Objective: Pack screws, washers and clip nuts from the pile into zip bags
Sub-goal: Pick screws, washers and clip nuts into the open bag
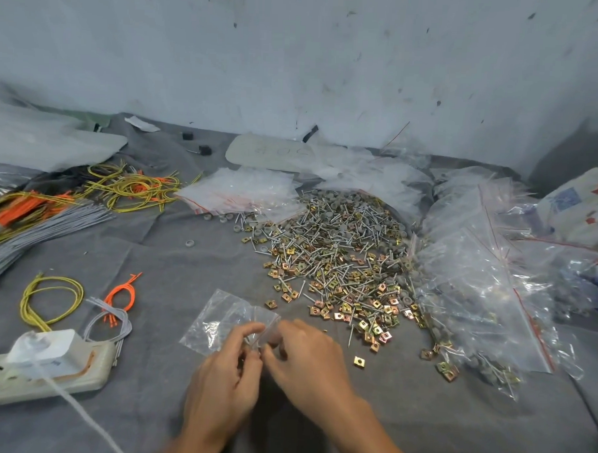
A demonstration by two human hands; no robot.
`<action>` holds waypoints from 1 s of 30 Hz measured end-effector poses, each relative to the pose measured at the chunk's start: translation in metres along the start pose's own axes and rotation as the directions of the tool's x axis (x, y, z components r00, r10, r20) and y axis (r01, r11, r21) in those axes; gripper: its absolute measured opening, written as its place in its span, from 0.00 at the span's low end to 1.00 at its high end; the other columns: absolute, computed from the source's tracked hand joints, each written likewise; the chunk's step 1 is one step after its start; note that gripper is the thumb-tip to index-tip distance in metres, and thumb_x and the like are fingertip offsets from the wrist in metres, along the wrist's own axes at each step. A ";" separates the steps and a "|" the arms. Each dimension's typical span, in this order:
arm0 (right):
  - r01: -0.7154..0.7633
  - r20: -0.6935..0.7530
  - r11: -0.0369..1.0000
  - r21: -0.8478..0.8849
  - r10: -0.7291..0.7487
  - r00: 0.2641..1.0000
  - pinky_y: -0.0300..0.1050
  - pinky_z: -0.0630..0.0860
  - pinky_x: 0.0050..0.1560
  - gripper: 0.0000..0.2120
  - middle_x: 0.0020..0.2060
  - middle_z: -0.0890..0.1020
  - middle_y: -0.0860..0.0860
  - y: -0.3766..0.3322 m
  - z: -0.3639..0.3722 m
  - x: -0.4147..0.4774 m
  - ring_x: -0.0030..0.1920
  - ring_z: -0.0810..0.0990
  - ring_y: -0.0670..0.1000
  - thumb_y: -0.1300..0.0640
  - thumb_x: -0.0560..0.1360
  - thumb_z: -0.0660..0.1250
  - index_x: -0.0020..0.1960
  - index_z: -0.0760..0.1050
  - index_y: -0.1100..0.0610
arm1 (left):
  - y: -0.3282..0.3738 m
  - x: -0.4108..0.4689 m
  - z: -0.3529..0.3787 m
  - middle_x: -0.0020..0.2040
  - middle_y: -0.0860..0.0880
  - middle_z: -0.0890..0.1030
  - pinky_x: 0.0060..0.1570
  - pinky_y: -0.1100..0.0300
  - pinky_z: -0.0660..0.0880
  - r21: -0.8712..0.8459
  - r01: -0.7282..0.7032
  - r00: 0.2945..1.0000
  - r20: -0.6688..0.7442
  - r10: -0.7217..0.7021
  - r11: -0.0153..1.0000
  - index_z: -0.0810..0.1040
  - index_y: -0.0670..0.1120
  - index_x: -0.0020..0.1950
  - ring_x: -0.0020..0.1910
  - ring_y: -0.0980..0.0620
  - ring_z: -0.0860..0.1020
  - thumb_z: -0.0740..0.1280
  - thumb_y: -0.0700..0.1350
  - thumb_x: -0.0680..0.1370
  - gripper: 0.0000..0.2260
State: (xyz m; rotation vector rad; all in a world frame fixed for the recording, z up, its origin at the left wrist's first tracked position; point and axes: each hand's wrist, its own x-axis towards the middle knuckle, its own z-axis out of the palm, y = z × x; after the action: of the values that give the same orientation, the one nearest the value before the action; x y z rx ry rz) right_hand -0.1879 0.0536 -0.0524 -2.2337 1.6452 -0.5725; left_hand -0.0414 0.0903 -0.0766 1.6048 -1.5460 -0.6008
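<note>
A large pile of screws, grey washers and brass clip nuts (pixel 337 251) spreads over the grey cloth at centre right. Just in front of it lies a small clear zip bag (pixel 216 320). My left hand (pixel 228 369) and my right hand (pixel 310 359) meet at the bag's near right edge, and both pinch its plastic there with curled fingers. What is inside the bag is too small to tell. A stack of empty zip bags (pixel 244 190) lies behind the pile.
Filled zip bags (pixel 485 283) are heaped at the right. Yellow, orange and grey wire bundles (pixel 88 192) lie at the left, with small loops (pixel 51 299) nearer. A white power strip (pixel 45 366) with a plug and cable sits at the front left. The wall stands close behind.
</note>
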 end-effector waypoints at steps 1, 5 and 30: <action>-0.003 -0.002 1.000 -0.001 0.003 1.000 0.47 0.71 0.47 0.12 0.48 0.79 0.45 0.001 0.000 0.000 0.51 0.79 0.50 0.41 0.77 0.61 0.54 0.76 0.45 | 0.001 0.000 -0.001 0.37 0.58 0.81 0.41 0.46 0.79 -0.005 0.008 1.000 0.004 -0.008 1.000 0.71 0.69 0.61 0.37 0.52 0.80 0.57 0.57 0.74 0.16; 0.029 0.033 0.999 -0.029 -0.028 0.999 0.49 0.72 0.49 0.10 0.49 0.79 0.46 0.003 0.002 0.001 0.53 0.78 0.51 0.42 0.79 0.61 0.55 0.75 0.46 | 0.006 -0.001 -0.003 0.38 0.59 0.81 0.42 0.47 0.79 -0.003 0.022 1.000 0.019 -0.022 1.000 0.70 0.70 0.61 0.39 0.53 0.81 0.57 0.56 0.74 0.16; -0.047 -0.004 0.994 0.095 0.048 0.999 0.41 0.80 0.39 0.06 0.44 0.82 0.41 0.093 -0.088 0.102 0.36 0.80 0.40 0.52 0.80 0.67 0.56 0.79 0.46 | 0.016 -0.002 -0.002 0.33 0.58 0.80 0.37 0.53 0.80 0.045 0.093 0.995 0.017 -0.094 0.995 0.70 0.72 0.59 0.32 0.57 0.79 0.66 0.42 0.78 0.23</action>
State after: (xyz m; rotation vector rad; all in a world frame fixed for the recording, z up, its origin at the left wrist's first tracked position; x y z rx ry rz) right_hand -0.2819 -0.0727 -0.0051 -2.1222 1.6347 -0.6325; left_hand -0.0494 0.0937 -0.0626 1.7170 -1.5132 -0.6385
